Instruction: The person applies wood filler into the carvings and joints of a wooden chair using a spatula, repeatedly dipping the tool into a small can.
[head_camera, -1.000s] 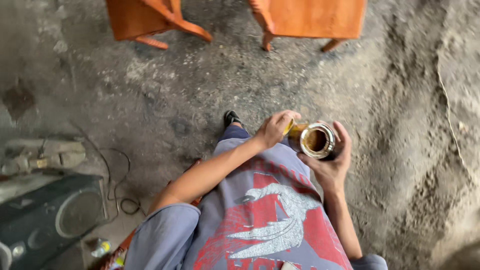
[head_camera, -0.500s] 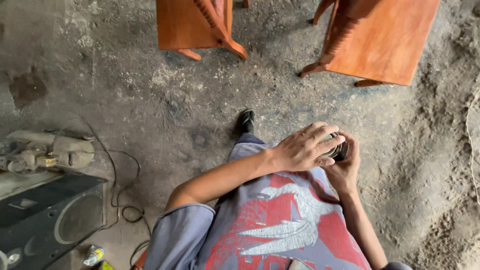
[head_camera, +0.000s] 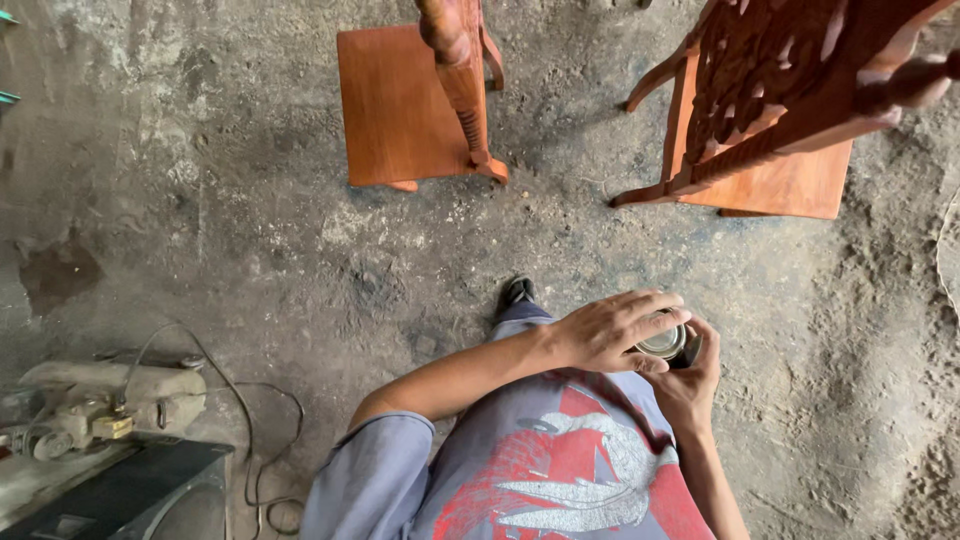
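While left hand (head_camera: 610, 330) caps tin (head_camera: 665, 343) | right hand (head_camera: 685, 385) cups beneath

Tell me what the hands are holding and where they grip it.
A small metal can. The right hand cups it from below and around its side; the left hand lies across its top, fingers over the rim.
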